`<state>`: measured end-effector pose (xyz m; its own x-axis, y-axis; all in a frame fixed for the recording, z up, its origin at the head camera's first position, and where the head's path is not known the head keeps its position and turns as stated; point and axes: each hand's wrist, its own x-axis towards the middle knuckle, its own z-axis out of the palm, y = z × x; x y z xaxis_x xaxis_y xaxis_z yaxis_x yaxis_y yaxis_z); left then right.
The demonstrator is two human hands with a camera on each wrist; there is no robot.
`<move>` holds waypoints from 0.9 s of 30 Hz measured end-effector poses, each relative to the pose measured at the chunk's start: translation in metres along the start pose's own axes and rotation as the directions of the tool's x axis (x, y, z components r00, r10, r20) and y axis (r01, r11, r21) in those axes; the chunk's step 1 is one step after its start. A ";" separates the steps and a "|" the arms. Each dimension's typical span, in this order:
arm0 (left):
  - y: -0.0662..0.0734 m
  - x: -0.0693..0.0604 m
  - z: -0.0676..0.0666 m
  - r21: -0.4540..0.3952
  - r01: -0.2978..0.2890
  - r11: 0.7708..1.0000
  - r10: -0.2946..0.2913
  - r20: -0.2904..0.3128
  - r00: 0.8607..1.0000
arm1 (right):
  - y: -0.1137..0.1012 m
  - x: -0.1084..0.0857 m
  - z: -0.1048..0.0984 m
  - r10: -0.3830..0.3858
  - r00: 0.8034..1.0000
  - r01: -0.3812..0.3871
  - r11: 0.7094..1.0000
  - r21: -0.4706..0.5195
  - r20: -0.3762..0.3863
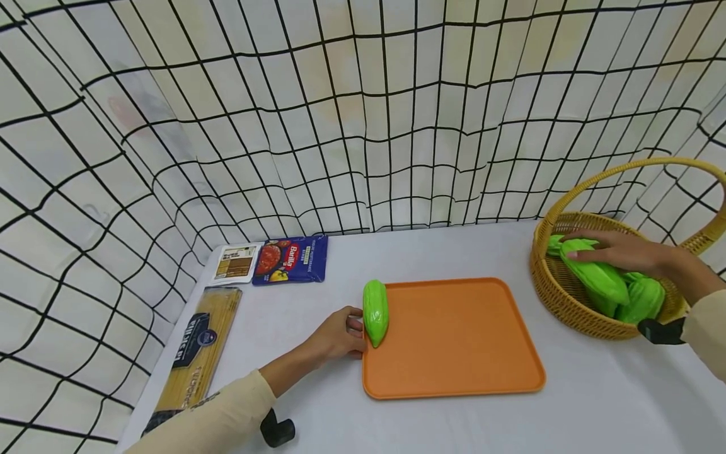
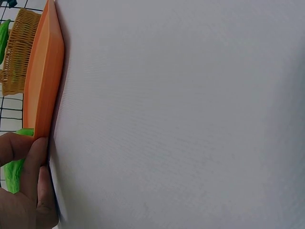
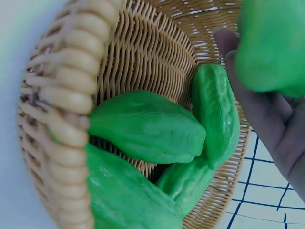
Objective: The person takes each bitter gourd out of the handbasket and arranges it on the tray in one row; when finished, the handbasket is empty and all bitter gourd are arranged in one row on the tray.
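Left hand pinches tray: green gourd at edge | right hand grips another gourd | basket: more gourds

head: looking forward, down over tabletop; left wrist: low, along tray; right wrist: close, into basket; overlap in all: basket

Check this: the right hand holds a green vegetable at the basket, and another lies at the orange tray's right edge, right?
Wrong edge: the head view shows the second vegetable at the left edge of the orange tray; the rest holds.
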<state>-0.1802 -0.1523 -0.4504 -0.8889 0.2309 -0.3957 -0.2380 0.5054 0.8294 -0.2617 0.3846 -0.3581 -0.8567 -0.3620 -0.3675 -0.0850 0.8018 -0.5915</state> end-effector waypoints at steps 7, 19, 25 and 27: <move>0.001 0.000 0.001 -0.006 0.002 1.000 -0.002 -0.009 1.000 | -0.010 -0.009 0.004 -0.072 0.996 0.071 0.997 -0.024 -0.050; 0.003 -0.001 0.001 -0.017 0.008 1.000 -0.008 -0.013 1.000 | -0.035 -0.025 0.024 -0.132 0.991 0.131 0.991 -0.033 -0.010; 0.002 -0.001 0.001 -0.024 0.017 1.000 -0.017 -0.013 1.000 | -0.048 -0.022 0.039 -0.181 0.983 0.180 0.984 0.010 0.021; 0.002 0.000 0.001 -0.025 0.016 1.000 -0.016 -0.011 1.000 | -0.052 -0.020 0.043 -0.185 0.982 0.184 0.982 0.036 0.044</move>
<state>-0.1801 -0.1505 -0.4491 -0.8889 0.2137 -0.4051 -0.2622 0.4878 0.8327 -0.2180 0.3300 -0.3511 -0.8028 -0.5250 -0.2827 -0.2227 0.7038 -0.6745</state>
